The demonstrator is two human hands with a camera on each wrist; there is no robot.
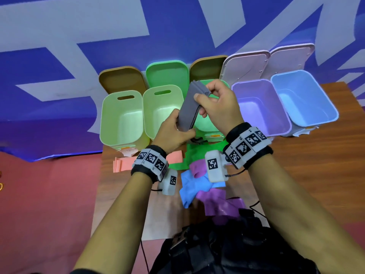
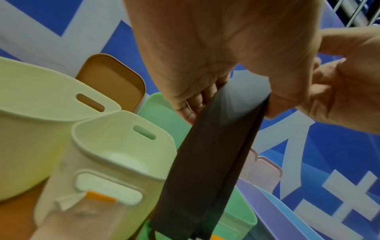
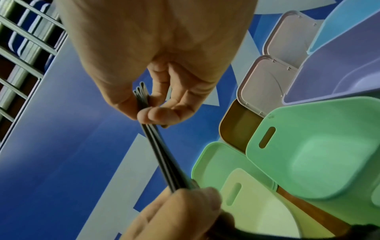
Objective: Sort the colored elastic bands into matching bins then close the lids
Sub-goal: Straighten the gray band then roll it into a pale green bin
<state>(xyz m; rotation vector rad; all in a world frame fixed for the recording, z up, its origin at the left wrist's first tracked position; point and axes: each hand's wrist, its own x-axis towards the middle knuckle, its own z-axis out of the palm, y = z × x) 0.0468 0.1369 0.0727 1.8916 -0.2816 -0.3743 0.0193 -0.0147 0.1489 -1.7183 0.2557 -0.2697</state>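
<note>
A folded grey elastic band (image 1: 188, 107) is held up in front of the green bin (image 1: 205, 125). My left hand (image 1: 183, 126) grips its lower end between thumb and fingers. My right hand (image 1: 201, 104) pinches the upper end, where several layered edges show. In the left wrist view the band (image 2: 207, 162) looks dark and hangs down from the fingers. In the right wrist view it (image 3: 164, 155) runs edge-on between both hands. Loose on the table lie a salmon band (image 1: 122, 164), a green band (image 1: 178, 157), a blue band (image 1: 192, 187) and purple bands (image 1: 219, 204).
Open bins stand in a row: two pale yellow-green bins (image 1: 120, 117) (image 1: 161, 107), the green one, a purple bin (image 1: 260, 107) and a blue bin (image 1: 304, 97). Their lids (image 1: 122, 79) lean back against a blue and white banner. The wooden table (image 1: 316, 155) extends to the right.
</note>
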